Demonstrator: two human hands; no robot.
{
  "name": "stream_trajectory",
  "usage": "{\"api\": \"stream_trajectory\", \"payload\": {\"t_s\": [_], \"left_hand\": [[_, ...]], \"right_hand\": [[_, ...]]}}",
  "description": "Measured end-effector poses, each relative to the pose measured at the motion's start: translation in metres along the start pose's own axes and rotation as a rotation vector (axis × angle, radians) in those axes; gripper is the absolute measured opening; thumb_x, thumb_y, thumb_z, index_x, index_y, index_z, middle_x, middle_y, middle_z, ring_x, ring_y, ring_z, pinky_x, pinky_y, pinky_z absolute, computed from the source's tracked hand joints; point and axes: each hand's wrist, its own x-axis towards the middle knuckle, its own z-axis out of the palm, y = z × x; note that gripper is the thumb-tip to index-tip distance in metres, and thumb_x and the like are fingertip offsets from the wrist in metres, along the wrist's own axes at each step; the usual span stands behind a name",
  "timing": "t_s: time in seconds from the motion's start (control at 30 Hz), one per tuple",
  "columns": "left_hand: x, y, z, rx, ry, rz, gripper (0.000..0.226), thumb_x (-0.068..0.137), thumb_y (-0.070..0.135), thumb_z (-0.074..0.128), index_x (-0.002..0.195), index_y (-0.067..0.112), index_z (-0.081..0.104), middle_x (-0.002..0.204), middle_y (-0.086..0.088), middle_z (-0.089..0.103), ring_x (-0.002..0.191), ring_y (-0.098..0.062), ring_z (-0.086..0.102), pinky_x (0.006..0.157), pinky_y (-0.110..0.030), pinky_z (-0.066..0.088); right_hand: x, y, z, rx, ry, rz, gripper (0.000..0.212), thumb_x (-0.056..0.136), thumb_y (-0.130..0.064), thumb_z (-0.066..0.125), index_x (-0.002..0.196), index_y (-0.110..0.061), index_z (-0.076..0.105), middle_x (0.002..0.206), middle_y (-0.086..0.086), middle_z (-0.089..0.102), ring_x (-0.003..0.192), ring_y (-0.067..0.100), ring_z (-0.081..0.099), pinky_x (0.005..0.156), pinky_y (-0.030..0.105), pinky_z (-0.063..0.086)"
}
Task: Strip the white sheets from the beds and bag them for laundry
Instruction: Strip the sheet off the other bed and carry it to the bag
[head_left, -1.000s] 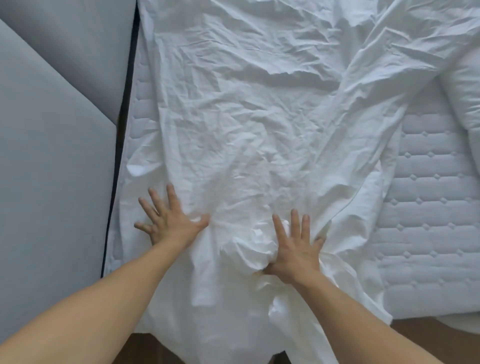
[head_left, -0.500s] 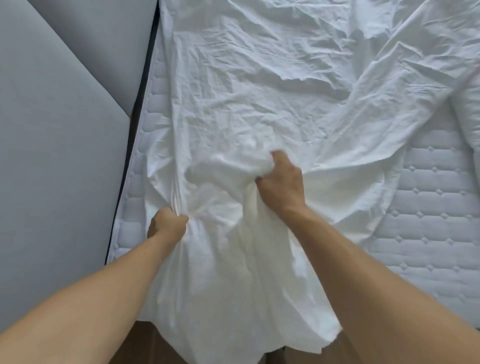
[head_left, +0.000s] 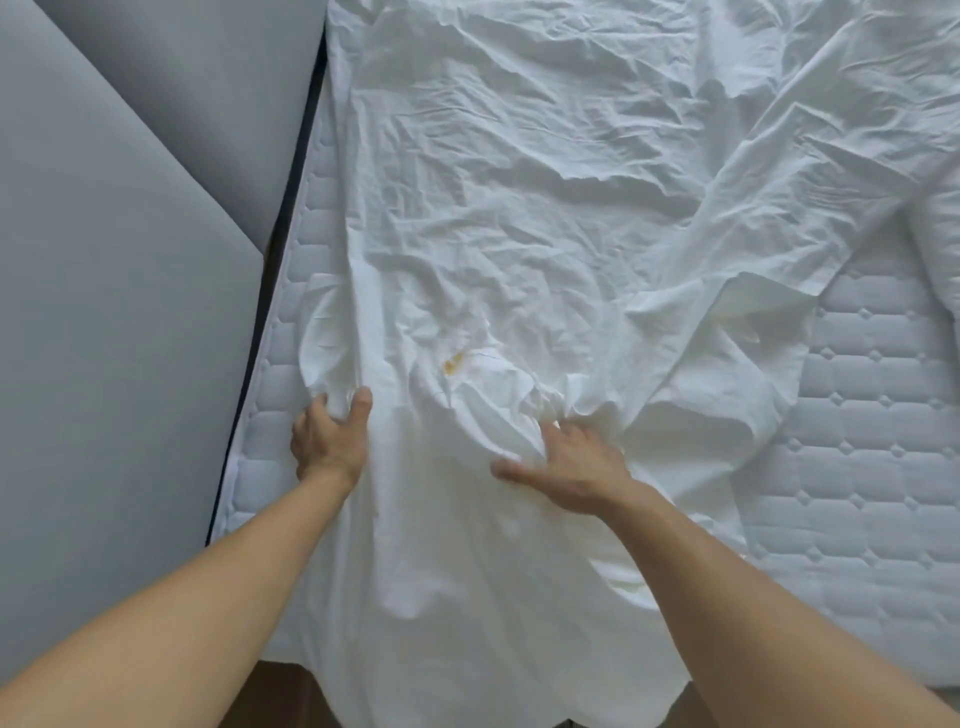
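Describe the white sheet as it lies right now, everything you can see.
The white sheet is thin, heavily creased cloth, loose and rumpled over most of the quilted mattress, which shows bare at right. Its near end hangs over the mattress edge. A small yellowish stain marks the bunched middle. The left hand grips a fold; the right hand rests on the bunch.

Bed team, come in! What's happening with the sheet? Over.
Left hand grips a fold of the white sheet. Right hand on the bunch, fingertips hidden. Sheet loose on the mattress, nothing blocking.
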Motion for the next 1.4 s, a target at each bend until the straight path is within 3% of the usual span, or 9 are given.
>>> {"api": "stream_trajectory", "payload": {"t_s": [0.1, 0.17, 0.23, 0.4, 0.6, 0.83, 1.1, 1.27, 1.4], "left_hand": [[0.018, 0.011, 0.006, -0.07, 0.008, -0.016, 0.09, 0.09, 0.068, 0.053, 0.156, 0.012, 0.026, 0.159, -0.018, 0.031, 0.145, -0.037, 0.031, 0.118, -0.049, 0.027], [0.032, 0.023, 0.01, -0.131, -0.025, -0.059, 0.102, 0.084, 0.074, 0.056, 0.159, 0.017, 0.017, 0.163, -0.013, 0.023, 0.147, -0.034, 0.028, 0.119, -0.048, 0.026], [0.045, 0.033, 0.016, -0.158, -0.062, -0.084, 0.11, 0.079, 0.078, 0.058, 0.16, 0.023, 0.009, 0.165, -0.011, 0.018, 0.148, -0.032, 0.027, 0.119, -0.047, 0.026], [0.067, 0.057, 0.038, -0.077, -0.123, -0.047, 0.129, 0.07, 0.072, 0.074, 0.16, 0.013, 0.003, 0.163, -0.013, 0.026, 0.147, -0.034, 0.03, 0.119, -0.047, 0.028], [0.051, 0.1, 0.072, -0.169, -0.151, -0.076, 0.076, 0.066, 0.047, 0.089, 0.121, 0.003, 0.059, 0.112, -0.008, 0.067, 0.095, -0.026, 0.065, 0.078, -0.031, 0.047], [-0.006, 0.169, 0.104, -0.361, -0.288, 0.026, 0.009, 0.077, 0.012, 0.072, 0.076, 0.004, 0.066, 0.064, -0.004, 0.06, 0.055, -0.018, 0.057, 0.051, -0.023, 0.044], [-0.099, 0.322, 0.057, -0.686, -0.302, 0.34, 0.021, 0.084, 0.008, 0.071, 0.065, 0.009, 0.062, 0.058, -0.001, 0.054, 0.057, -0.015, 0.053, 0.055, -0.03, 0.043], [-0.176, 0.37, 0.009, -0.81, -0.343, 0.602, 0.015, 0.089, 0.007, 0.064, 0.084, -0.007, 0.069, 0.078, -0.014, 0.063, 0.071, -0.026, 0.063, 0.067, -0.042, 0.054], [-0.227, 0.332, 0.0, -0.982, -0.314, 0.579, 0.011, 0.078, 0.022, 0.066, 0.085, 0.018, 0.074, 0.092, -0.003, 0.076, 0.092, -0.024, 0.073, 0.083, -0.043, 0.059]], "right_hand": [[0.001, 0.012, -0.017, 0.25, 0.463, 0.015, 0.076, 0.074, -0.093, 0.013, 0.071, -0.035, 0.061, 0.105, -0.002, 0.064, 0.117, 0.028, 0.052, 0.103, 0.051, 0.035], [0.01, 0.027, -0.025, 0.261, 0.796, 0.172, 0.078, 0.075, -0.09, 0.027, 0.106, -0.033, 0.069, 0.143, 0.002, 0.048, 0.14, 0.026, 0.03, 0.112, 0.053, 0.018], [0.025, 0.048, -0.029, 0.246, 0.721, 0.397, 0.104, 0.067, -0.091, 0.046, 0.149, -0.028, 0.036, 0.164, 0.005, 0.009, 0.151, 0.027, -0.001, 0.114, 0.063, 0.009], [0.06, 0.095, -0.031, 0.512, 0.487, 0.703, 0.148, 0.05, -0.086, 0.07, 0.154, -0.033, -0.02, 0.163, 0.006, -0.027, 0.15, 0.039, -0.019, 0.109, 0.075, 0.011], [0.09, 0.11, -0.035, 0.615, 0.537, 0.865, 0.127, 0.072, -0.043, 0.079, 0.157, -0.016, -0.01, 0.144, 0.025, 0.037, 0.128, 0.043, 0.044, 0.101, 0.048, 0.041], [0.074, 0.091, -0.066, 1.143, 0.604, 0.417, 0.021, 0.075, 0.0, 0.068, 0.093, -0.008, 0.065, 0.083, 0.007, 0.065, 0.07, 0.025, 0.062, 0.059, 0.027, 0.055], [-0.023, 0.011, -0.217, 1.546, 0.673, -0.062, 0.008, 0.078, -0.009, 0.06, 0.074, -0.016, 0.058, 0.072, 0.001, 0.053, 0.062, 0.019, 0.05, 0.05, 0.027, 0.042], [-0.102, -0.022, -0.274, 1.622, 0.591, -0.427, 0.053, 0.073, -0.049, 0.066, 0.11, -0.012, 0.072, 0.112, 0.012, 0.073, 0.102, 0.03, 0.07, 0.091, 0.05, 0.057], [-0.131, -0.016, -0.239, 1.643, 0.792, -0.367, 0.048, 0.074, -0.063, 0.062, 0.072, -0.017, 0.075, 0.07, -0.01, 0.072, 0.069, 0.007, 0.071, 0.069, 0.033, 0.059]]}}
